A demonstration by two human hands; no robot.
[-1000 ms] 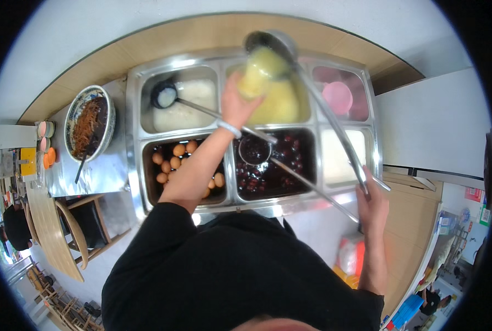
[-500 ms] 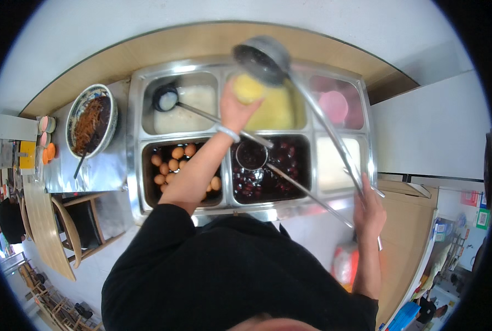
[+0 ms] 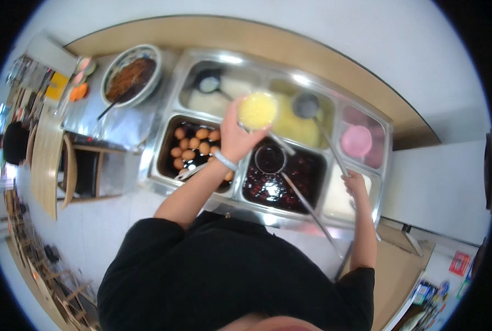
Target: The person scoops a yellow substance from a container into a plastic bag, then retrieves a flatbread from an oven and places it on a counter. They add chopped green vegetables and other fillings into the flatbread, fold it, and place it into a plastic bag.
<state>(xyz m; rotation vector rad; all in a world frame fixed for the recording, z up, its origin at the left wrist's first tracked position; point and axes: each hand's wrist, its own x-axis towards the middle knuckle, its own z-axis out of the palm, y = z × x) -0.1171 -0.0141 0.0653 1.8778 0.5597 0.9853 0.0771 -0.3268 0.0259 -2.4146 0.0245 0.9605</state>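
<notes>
My left hand (image 3: 236,137) is closed round a clear cup (image 3: 258,110) of yellow food, above the divider in the middle of a steel serving counter. My right hand (image 3: 356,183) grips the handle of a long steel ladle (image 3: 306,105), over the near right pan of white food (image 3: 338,201). The ladle's bowl is down at the far middle pan of pale yellow soupy food (image 3: 296,128). Below my left hand, a strainer ladle (image 3: 270,159) rests in dark liquid with red pieces (image 3: 290,179). My left forearm partly covers the pan of brown eggs (image 3: 195,143).
At the far left is a pan of whitish food (image 3: 202,102) with a black ladle (image 3: 208,83). A pink round object (image 3: 356,141) sits in the far right pan. Left of the counter, a patterned bowl (image 3: 109,69) holds brown shredded food. Chairs (image 3: 69,171) stand beyond the counter's left end.
The ladle has come down from above the cup to the yellow food's pan. The cup now shows full of yellow from above. My view has turned, shifting the counter rightward.
</notes>
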